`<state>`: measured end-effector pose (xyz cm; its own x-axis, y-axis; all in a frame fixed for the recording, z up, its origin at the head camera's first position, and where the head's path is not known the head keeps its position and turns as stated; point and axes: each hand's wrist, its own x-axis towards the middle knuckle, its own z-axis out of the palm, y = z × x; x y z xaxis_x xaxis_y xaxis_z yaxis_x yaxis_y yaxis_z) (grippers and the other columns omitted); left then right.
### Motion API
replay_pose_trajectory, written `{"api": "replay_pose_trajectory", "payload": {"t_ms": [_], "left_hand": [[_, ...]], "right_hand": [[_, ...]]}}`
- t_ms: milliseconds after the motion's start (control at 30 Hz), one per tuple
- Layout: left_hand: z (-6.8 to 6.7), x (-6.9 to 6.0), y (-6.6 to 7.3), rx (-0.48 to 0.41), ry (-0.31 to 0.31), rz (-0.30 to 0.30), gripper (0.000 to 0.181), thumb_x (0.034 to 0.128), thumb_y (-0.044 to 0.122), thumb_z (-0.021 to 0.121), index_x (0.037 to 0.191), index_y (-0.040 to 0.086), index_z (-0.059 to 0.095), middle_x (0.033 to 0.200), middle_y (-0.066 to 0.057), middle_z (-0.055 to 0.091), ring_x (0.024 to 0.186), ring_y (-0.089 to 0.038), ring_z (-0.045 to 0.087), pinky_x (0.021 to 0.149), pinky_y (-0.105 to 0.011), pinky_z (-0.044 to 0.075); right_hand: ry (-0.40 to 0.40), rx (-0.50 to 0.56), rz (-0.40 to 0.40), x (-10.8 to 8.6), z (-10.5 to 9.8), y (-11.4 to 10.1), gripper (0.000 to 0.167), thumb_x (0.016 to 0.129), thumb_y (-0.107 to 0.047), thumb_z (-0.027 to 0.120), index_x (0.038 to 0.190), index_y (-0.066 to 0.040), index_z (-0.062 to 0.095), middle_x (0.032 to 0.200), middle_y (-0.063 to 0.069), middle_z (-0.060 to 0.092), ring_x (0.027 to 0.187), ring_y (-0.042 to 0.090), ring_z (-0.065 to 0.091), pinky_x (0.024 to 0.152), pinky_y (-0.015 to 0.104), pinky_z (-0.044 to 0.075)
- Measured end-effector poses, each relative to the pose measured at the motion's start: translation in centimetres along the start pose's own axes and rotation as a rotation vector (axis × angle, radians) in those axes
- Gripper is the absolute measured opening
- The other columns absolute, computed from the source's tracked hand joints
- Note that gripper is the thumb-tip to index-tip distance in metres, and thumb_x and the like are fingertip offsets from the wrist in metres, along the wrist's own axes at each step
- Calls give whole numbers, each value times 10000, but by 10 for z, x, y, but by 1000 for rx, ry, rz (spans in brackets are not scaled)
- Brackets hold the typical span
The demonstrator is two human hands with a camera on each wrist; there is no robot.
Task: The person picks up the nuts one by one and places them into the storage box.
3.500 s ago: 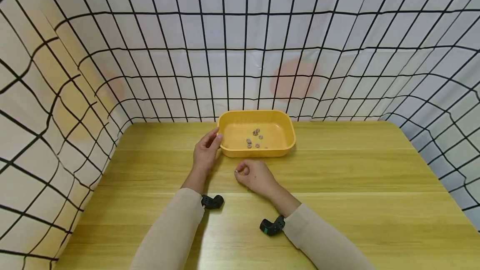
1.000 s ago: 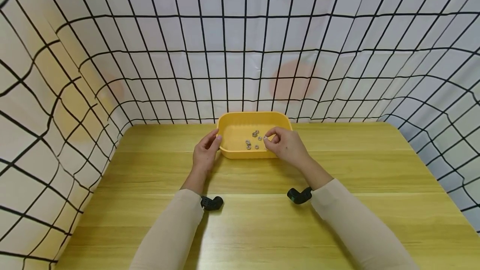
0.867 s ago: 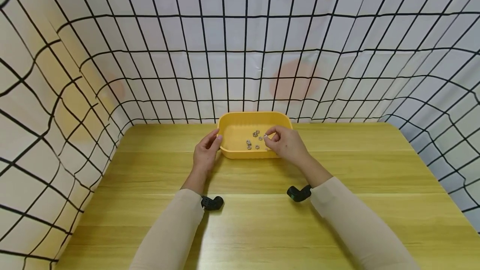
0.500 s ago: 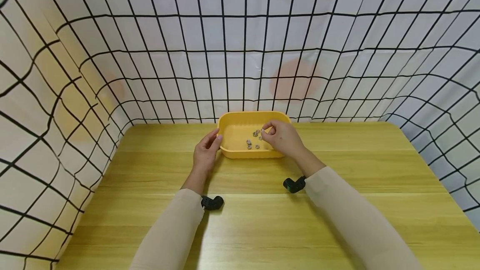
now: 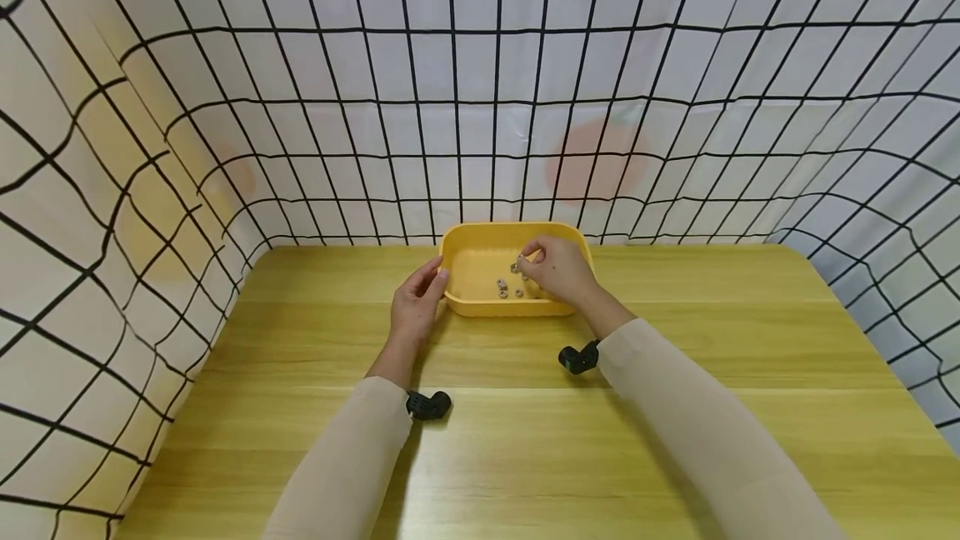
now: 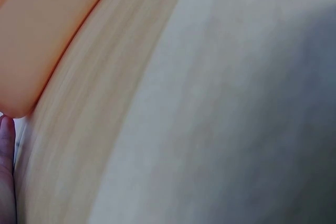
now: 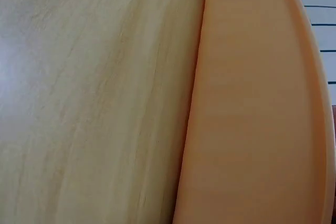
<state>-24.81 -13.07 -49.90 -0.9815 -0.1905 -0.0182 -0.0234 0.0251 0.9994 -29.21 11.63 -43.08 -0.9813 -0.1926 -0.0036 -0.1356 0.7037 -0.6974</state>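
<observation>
A shallow yellow tray [image 5: 510, 309] stands on the wooden table near the back netting. Several small metal nuts [image 5: 503, 293] lie scattered on its floor. My left hand [image 5: 415, 302] holds the tray's left end, thumb and fingers at the rim; in the left wrist view only the thumb [image 6: 6, 150] shows, against the tray's lower corner. Over the tray's right half, my right hand [image 5: 561, 271] pinches a small nut [image 5: 521, 259] between thumb and index finger, mostly covered by the fingertips. In the right wrist view, the tray's outer front wall [image 7: 252, 103] hides the right fingers.
Black grid netting [image 5: 495, 127] in front of a pale patterned cloth rises behind the tray and along both sides. The wooden table [image 5: 502, 457] spreads to the left, right and front of the tray. Each wrist wears a small black camera [image 5: 429, 405].
From in front of the tray, my right hand has gone over its right half with the nut, then slid slightly left and back above the loose nuts. My left hand stays at the rim.
</observation>
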Motion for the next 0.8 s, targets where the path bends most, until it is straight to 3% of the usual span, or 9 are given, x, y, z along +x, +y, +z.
{"api": "replay_pose_trajectory", "payload": {"t_ms": [367, 600, 800], "left_hand": [[0, 2, 0, -7, -6, 7, 398, 985, 362, 694, 1363, 240, 677, 1316, -89, 646, 1212, -176, 589, 955, -258, 569], [0, 3, 1, 3, -20, -29, 434, 1002, 353, 668, 1413, 217, 637, 1357, -110, 619, 1242, -178, 566, 957, -214, 546], [1, -7, 16, 15, -24, -39, 429, 1020, 277, 650, 1429, 150, 619, 1356, -147, 617, 1244, -199, 567, 918, -181, 536]], "right_hand": [[-3, -24, -2, 2, 5, 4, 215, 976, -329, 678, 1068, -136, 699, 874, 59, 687, 609, 161, 572, 515, 259, 441], [-8, -24, -16, 1, 7, 7, 227, 986, -341, 663, 1084, -139, 696, 825, 48, 682, 564, 160, 555, 489, 262, 421], [-17, -17, -18, -1, 8, 8, 224, 988, -341, 662, 1081, -139, 690, 815, 45, 678, 567, 164, 546, 492, 264, 417]]}}
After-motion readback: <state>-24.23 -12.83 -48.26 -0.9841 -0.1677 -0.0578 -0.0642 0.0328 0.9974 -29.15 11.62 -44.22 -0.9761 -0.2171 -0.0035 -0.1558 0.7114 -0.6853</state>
